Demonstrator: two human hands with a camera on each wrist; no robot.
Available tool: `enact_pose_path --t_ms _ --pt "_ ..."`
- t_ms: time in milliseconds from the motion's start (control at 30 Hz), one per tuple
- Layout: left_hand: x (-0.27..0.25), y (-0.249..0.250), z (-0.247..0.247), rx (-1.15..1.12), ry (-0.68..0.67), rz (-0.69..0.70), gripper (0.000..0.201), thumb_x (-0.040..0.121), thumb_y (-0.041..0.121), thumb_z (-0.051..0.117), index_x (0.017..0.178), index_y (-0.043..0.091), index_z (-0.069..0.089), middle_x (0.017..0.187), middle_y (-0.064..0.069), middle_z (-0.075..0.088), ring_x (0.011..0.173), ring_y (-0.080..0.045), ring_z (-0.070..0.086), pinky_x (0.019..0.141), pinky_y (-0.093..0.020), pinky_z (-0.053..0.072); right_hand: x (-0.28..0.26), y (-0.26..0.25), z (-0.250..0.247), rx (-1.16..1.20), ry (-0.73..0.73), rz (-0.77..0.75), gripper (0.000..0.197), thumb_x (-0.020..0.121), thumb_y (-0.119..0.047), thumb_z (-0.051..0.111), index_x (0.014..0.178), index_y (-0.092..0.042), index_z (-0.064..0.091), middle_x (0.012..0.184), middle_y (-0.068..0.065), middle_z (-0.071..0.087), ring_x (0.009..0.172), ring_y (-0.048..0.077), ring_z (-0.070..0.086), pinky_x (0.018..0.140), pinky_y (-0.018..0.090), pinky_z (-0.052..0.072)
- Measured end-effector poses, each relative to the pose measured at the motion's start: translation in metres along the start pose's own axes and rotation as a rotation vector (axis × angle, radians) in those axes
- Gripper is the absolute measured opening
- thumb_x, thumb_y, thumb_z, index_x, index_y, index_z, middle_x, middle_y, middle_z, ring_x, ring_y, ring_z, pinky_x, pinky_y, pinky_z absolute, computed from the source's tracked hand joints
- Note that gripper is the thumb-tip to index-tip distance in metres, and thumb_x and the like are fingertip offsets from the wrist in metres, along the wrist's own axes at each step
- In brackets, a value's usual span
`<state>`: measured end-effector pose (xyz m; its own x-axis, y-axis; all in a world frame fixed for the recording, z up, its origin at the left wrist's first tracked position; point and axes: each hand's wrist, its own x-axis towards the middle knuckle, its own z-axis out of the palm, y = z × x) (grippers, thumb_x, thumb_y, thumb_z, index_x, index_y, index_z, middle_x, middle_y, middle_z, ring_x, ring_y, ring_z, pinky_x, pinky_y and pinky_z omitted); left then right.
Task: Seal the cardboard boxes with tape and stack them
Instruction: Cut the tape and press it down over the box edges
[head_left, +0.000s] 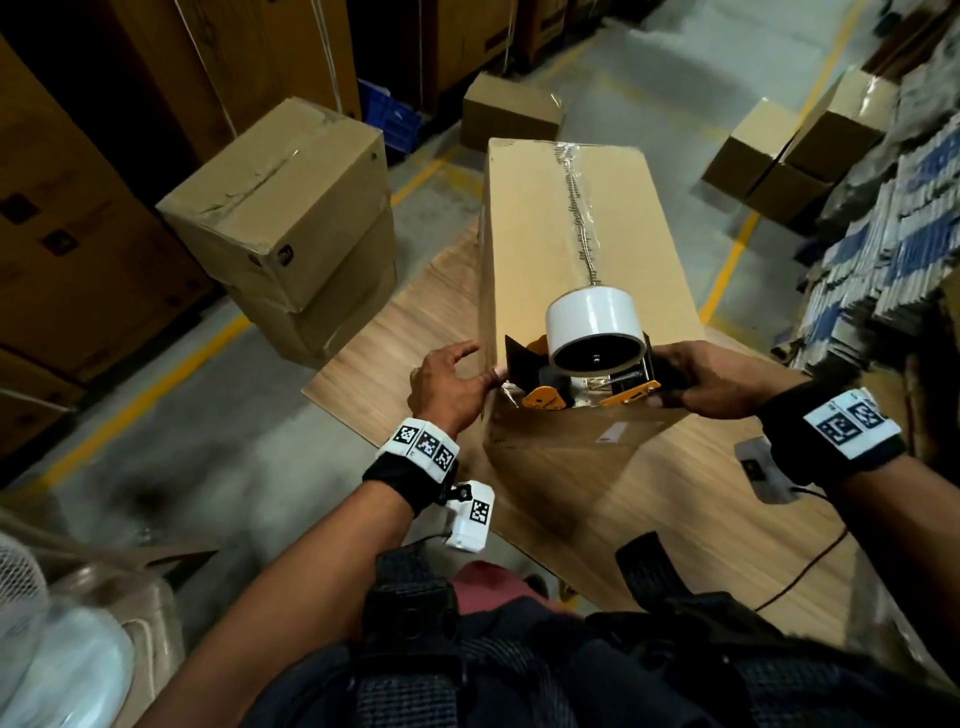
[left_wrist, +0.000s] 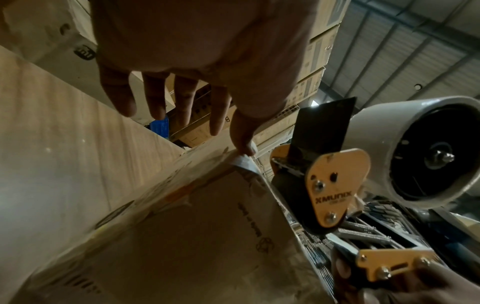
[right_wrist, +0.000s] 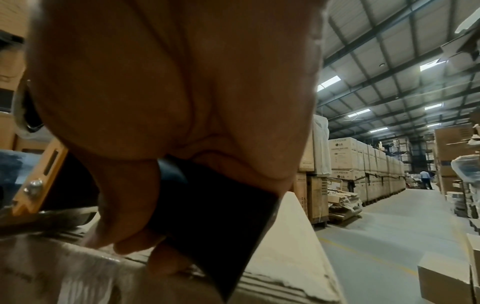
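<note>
Left of box: the left hand (head_left: 453, 385) sits by the near left corner of the long cardboard box (head_left: 582, 249); bare desk (head_left: 405, 332) lies open beside it.
Box top: the tape dispenser (head_left: 587, 364) takes up the near end; the taped seam beyond it is unobstructed.
Right of box: the right hand (head_left: 711, 382) fills the near right edge; a narrow strip of desk lies beyond.
Far left: two stacked boxes (head_left: 291, 228) stand on the floor just off the desk corner.
Far right: bundled stacks (head_left: 883, 249) crowd the desk edge.
Behind: the floor (head_left: 649, 88) is open between scattered boxes.
</note>
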<state>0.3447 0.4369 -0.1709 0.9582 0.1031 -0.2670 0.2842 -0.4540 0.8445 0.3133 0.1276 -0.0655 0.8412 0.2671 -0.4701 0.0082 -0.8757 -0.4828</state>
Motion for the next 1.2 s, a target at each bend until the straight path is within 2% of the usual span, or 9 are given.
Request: enact_pose_path --t_ms 67,133,200,300,500,667,800,967,1200 --pt "-0.001 0.002 0.0 0.055 0.019 -0.027 0.056 0.075 0.053 0.087 0.127 0.041 0.071 0.141 0.0 0.065 0.134 -0.03 0.055 0.109 -0.051 0.048 -0.001 0.003 -0.001 -0.013 0.002 -0.013 0.045 0.091 -0.002 0.074 0.116 -0.038 0.062 0.103 -0.025 0.069 0.083 -0.023 0.058 0.073 -0.001 0.039" --pt "-0.001 0.004 -0.002 0.094 0.025 -0.063 0.059 0.073 0.058 0.087 0.128 0.043 0.069 0.141 -0.001 0.065 0.135 -0.032 0.053 0.109 -0.052 0.046 -0.004 0.008 -0.003 -0.03 0.004 0.01 0.042 0.09 -0.004 0.075 0.117 -0.035 0.065 0.104 -0.017 0.073 0.09 -0.006 0.064 0.073 0.004 0.042" --pt "-0.001 0.006 -0.003 0.108 0.018 -0.084 0.062 0.073 0.062 0.086 0.129 0.043 0.068 0.141 -0.003 0.064 0.136 -0.033 0.051 0.111 -0.052 0.043 -0.012 0.018 -0.007 -0.06 0.011 0.038 0.039 0.088 -0.006 0.077 0.118 -0.031 0.069 0.105 -0.012 0.074 0.1 0.011 0.067 0.08 0.02 0.049" --pt "-0.003 0.008 -0.003 0.127 0.006 -0.089 0.062 0.075 0.062 0.085 0.132 0.042 0.067 0.143 -0.004 0.062 0.138 -0.034 0.047 0.112 -0.052 0.039 -0.033 0.034 -0.015 -0.094 0.013 0.07 0.041 0.088 -0.01 0.079 0.106 -0.045 0.066 0.1 -0.018 0.074 0.098 0.012 0.068 0.086 0.036 0.052" --pt "-0.003 0.005 -0.002 0.039 0.015 -0.111 0.062 0.068 0.062 0.088 0.124 0.043 0.071 0.139 -0.006 0.065 0.135 -0.033 0.051 0.111 -0.054 0.043 -0.057 0.057 -0.024 -0.073 0.074 0.106 0.042 0.09 -0.005 0.076 0.112 -0.039 0.063 0.093 -0.023 0.069 0.085 0.004 0.063 0.067 0.0 0.038" --pt "-0.003 0.0 0.0 0.029 0.018 -0.082 0.053 0.053 0.079 0.08 0.096 0.05 0.07 0.131 -0.001 0.07 0.13 -0.03 0.056 0.108 -0.054 0.046 -0.057 0.067 -0.017 -0.061 0.128 0.085 0.053 0.088 -0.009 0.079 0.101 -0.057 0.059 0.093 -0.024 0.072 0.091 0.008 0.067 0.079 0.026 0.044" --pt "-0.002 -0.006 0.002 -0.004 0.01 -0.075 0.047 0.045 0.085 0.074 0.081 0.055 0.066 0.128 0.001 0.07 0.128 -0.027 0.058 0.105 -0.056 0.048 -0.068 0.064 -0.024 -0.02 0.19 0.034 0.052 0.087 0.0 0.075 0.107 -0.046 0.062 0.085 -0.041 0.066 0.08 -0.02 0.06 0.071 0.005 0.042" --pt "-0.005 -0.006 0.002 0.022 0.024 -0.051 0.048 0.048 0.088 0.071 0.081 0.053 0.068 0.124 0.004 0.071 0.126 -0.027 0.058 0.105 -0.056 0.048 -0.059 0.067 -0.029 -0.091 0.182 0.015 0.052 0.087 -0.007 0.077 0.113 -0.049 0.061 0.096 -0.013 0.075 0.092 0.016 0.069 0.08 0.036 0.052" --pt "-0.018 0.008 0.002 0.223 0.108 -0.03 0.037 0.077 0.068 0.08 0.103 0.042 0.072 0.131 0.005 0.068 0.13 -0.03 0.053 0.105 -0.05 0.041 -0.035 0.085 -0.023 -0.14 0.111 0.04 0.05 0.086 -0.012 0.08 0.092 -0.056 0.056 0.092 -0.015 0.072 0.089 0.017 0.067 0.078 0.034 0.047"
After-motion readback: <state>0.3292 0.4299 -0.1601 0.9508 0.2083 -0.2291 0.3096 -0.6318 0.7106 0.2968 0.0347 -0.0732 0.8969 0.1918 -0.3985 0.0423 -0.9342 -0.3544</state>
